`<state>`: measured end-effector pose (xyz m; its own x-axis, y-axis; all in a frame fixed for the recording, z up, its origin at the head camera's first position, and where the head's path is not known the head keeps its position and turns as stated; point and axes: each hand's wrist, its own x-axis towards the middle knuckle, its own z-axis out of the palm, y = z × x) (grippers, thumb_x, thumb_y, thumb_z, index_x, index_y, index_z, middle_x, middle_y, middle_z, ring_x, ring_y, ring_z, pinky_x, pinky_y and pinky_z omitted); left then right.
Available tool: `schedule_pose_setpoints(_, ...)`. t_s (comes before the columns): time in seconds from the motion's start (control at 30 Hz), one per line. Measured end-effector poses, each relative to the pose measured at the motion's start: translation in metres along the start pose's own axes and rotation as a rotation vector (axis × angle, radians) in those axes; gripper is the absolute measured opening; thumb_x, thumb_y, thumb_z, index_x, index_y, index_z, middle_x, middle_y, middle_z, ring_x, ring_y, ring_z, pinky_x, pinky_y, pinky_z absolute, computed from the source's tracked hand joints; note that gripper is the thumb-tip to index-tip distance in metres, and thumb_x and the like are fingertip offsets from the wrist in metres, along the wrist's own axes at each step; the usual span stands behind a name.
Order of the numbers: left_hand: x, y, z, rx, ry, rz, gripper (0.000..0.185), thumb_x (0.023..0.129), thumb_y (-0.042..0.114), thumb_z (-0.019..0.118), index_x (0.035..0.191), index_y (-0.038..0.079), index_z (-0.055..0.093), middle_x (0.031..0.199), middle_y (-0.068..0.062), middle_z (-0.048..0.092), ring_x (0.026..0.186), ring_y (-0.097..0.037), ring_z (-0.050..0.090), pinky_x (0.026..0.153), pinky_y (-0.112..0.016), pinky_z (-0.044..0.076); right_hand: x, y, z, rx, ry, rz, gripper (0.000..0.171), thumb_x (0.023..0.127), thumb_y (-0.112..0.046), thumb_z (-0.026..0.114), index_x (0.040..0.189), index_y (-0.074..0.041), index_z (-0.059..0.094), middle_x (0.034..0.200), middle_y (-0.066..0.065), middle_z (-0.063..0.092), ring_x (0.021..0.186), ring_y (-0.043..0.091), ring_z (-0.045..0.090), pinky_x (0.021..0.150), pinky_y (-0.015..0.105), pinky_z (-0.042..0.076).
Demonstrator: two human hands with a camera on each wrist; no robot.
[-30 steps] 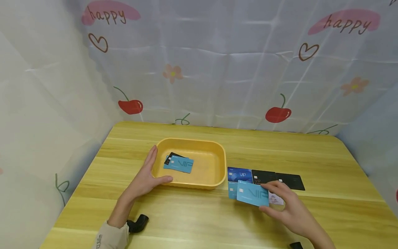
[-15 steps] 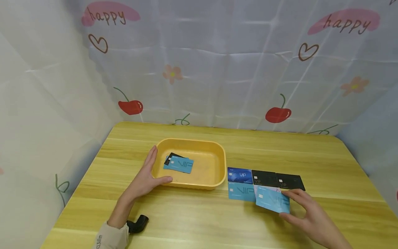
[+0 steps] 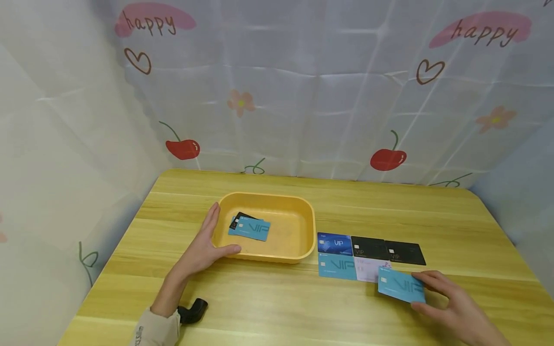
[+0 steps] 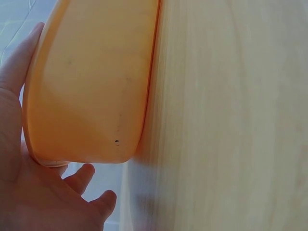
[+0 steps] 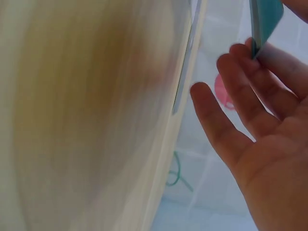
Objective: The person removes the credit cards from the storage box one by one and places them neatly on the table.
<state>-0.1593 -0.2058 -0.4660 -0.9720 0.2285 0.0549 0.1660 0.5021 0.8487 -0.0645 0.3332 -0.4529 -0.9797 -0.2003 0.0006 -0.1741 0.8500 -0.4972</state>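
Your right grip (image 3: 459, 300) pinches the light-blue card (image 3: 400, 286) by its right end, fingertips on the far edge and thumb on the near one. Only the right wrist view shows the lower fingers of that grip stretched loose and away from the card, which it catches nearly edge-on and cut off by the top of the frame. The head view gives you the card's face: a chip at the left and large "VIP" letters, the last one reaching under your fingertips. The card is tilted above the bench (image 3: 259, 302), its left end covering part of the pale card (image 3: 368, 270); you cannot tell if they touch. Beside and behind the pale card lie a matching card (image 3: 335, 265), a navy card (image 3: 335, 244) and two black cards (image 3: 369, 247).

Your left grip (image 3: 199, 252) is unclenched, resting on the left end of the tray (image 3: 285, 235) with the thumb over its near rim. The left wrist view alone shows a small dark mark (image 4: 117, 142) on the tray's outer wall, and two fingers clear of it; the pile (image 3: 254, 228) inside is visible only from the head, its lower cards mostly covered. Your sleeve (image 3: 157, 327) partly hides a black object (image 3: 193, 311).
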Motion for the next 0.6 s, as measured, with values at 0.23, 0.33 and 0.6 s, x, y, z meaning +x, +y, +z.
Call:
schedule_pose_setpoints(0.23, 0.000, 0.000, 0.001, -0.011, 0.001, -0.004, 0.117, 0.081, 0.032, 0.082, 0.159, 0.011, -0.002, 0.165, -0.003, -0.007, 0.149, -0.028, -0.002, 0.114, -0.061, 0.010, 0.002, 0.020, -0.008, 0.004, -0.196, 0.122, 0.063, 0.084, -0.036, 0.079, 0.133, 0.000, 0.059, 0.131, 0.021, 0.054, 0.112, 0.038, 0.053, 0.080, 0.029, 0.050)
schedule_pose_setpoints(0.33, 0.000, 0.000, 0.001, -0.019, 0.003, -0.004, 0.117, 0.081, 0.032, 0.082, 0.159, 0.012, -0.003, 0.165, -0.003, -0.007, 0.149, -0.028, -0.002, 0.114, -0.061, 0.009, 0.003, 0.027, -0.010, -0.008, -0.218, 0.126, 0.063, 0.085, -0.036, 0.077, 0.133, 0.001, 0.058, 0.130, 0.021, 0.054, 0.109, 0.034, 0.055, 0.079, 0.029, 0.050)
schedule_pose_setpoints(0.6, -0.001, 0.000, 0.001, -0.013, 0.008, -0.001, 0.117, 0.081, 0.032, 0.082, 0.159, 0.011, -0.003, 0.165, -0.006, -0.007, 0.149, -0.028, -0.002, 0.114, -0.062, 0.010, 0.009, 0.044, -0.015, -0.013, -0.185, 0.043, 0.061, 0.082, -0.025, 0.081, 0.131, 0.006, 0.058, 0.121, 0.015, 0.058, 0.091, -0.003, 0.050, 0.071, 0.022, 0.050)
